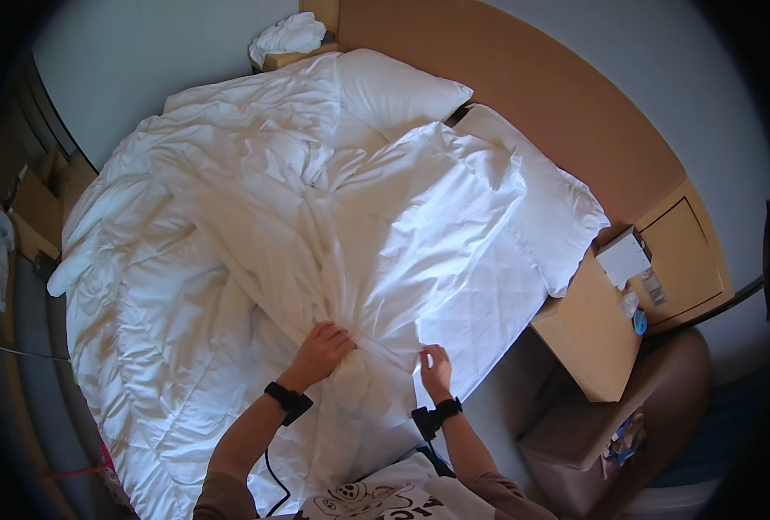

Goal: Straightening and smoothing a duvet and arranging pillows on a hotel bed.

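Observation:
A thin white duvet cover [385,286] lies bunched across the bed, its folds running together toward my hands. My left hand [323,348] is closed on the gathered cloth in front of me. To its right, my right hand [435,368] pinches the cover's edge with curled fingers. A puffy, wrinkled white duvet [151,321] spreads over the left side of the bed, partly beneath the cover. Sunlight falls on the cover's right part.
Two white pillows [394,87] [532,191] lie by the brown headboard [567,95]. A wooden nightstand [589,329] with a white box [623,258] stands right of the bed, near a brown armchair [567,433]. White cloth [290,36] is piled at the far corner.

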`<action>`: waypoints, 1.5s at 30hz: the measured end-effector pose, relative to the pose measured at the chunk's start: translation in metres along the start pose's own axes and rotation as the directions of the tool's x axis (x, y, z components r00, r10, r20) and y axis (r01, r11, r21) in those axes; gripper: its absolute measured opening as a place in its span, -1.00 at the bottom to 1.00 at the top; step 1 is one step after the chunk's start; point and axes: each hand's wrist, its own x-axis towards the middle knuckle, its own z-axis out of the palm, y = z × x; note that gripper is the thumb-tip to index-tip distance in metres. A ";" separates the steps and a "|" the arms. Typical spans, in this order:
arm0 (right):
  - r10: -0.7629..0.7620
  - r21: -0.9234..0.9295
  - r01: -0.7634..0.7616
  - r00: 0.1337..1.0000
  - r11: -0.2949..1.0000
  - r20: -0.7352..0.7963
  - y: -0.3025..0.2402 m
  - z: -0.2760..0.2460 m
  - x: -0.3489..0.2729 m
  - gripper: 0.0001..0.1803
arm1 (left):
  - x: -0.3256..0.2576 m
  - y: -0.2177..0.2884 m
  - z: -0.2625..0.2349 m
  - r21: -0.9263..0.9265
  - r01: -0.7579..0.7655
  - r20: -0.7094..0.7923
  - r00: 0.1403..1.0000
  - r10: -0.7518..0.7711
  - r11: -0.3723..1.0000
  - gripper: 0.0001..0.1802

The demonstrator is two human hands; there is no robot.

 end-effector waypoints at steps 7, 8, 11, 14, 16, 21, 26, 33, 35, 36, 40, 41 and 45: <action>-0.188 -0.084 0.186 0.982 0.979 -0.015 -0.068 -0.105 -0.021 -0.85 | 0.003 0.001 0.001 0.015 0.003 -0.037 0.999 -0.002 1.000 -0.88; -0.215 -0.042 0.225 0.962 0.974 0.166 -0.068 -0.103 -0.032 -0.86 | 0.004 0.001 0.001 0.018 -0.002 -0.038 0.999 0.003 1.000 -0.89; -0.119 0.060 0.105 0.753 0.993 0.648 -0.060 -0.074 -0.077 -0.89 | 0.007 0.005 0.006 0.007 -0.025 -0.026 0.999 0.025 1.000 -0.90; 0.033 0.035 -0.165 0.393 0.986 0.919 -0.064 -0.050 -0.087 -0.72 | 0.007 0.007 0.006 0.008 -0.039 0.008 0.999 0.038 0.999 -0.89; 0.075 0.065 -0.235 0.538 0.970 0.839 -0.061 -0.048 -0.068 -0.71 | 0.002 0.007 0.007 0.047 -0.033 0.021 0.999 0.032 0.998 -0.88; 0.245 0.317 -0.306 0.944 0.898 0.219 -0.078 -0.023 -0.001 -0.69 | 0.002 0.007 0.010 0.053 0.012 0.059 0.998 -0.015 0.999 -0.81; 0.232 -0.014 -0.239 0.928 0.971 0.290 -0.062 0.034 0.023 -0.74 | 0.013 0.010 0.009 0.066 -0.011 0.145 0.989 0.001 0.998 -0.77; -0.123 -0.153 0.113 0.991 0.982 -0.061 -0.091 0.038 0.033 -0.95 | 0.002 0.003 0.007 0.067 -0.039 0.191 0.981 0.025 0.997 -0.80; -0.198 -0.186 0.202 0.979 0.962 0.038 -0.080 0.033 0.040 -0.95 | 0.005 0.004 0.009 0.064 -0.050 0.191 0.981 0.037 0.997 -0.82; -0.233 -0.197 0.247 0.968 0.949 0.089 -0.076 0.031 0.043 -0.96 | 0.006 0.006 0.009 0.065 -0.056 0.184 0.982 0.044 0.996 -0.83; -0.252 -0.248 0.278 0.959 0.928 0.133 -0.073 0.028 0.052 -0.93 | 0.005 0.007 0.005 0.070 -0.050 0.187 0.982 0.036 0.996 -0.85; -0.243 -0.250 0.266 0.963 0.931 0.118 -0.073 0.030 0.054 -0.93 | 0.006 0.008 0.004 0.064 -0.049 0.176 0.984 0.037 0.997 -0.85; -0.299 -0.239 0.330 0.942 0.913 0.155 -0.083 0.027 0.056 -0.93 | 0.005 0.009 0.001 0.053 -0.041 0.137 0.990 0.033 0.998 -0.85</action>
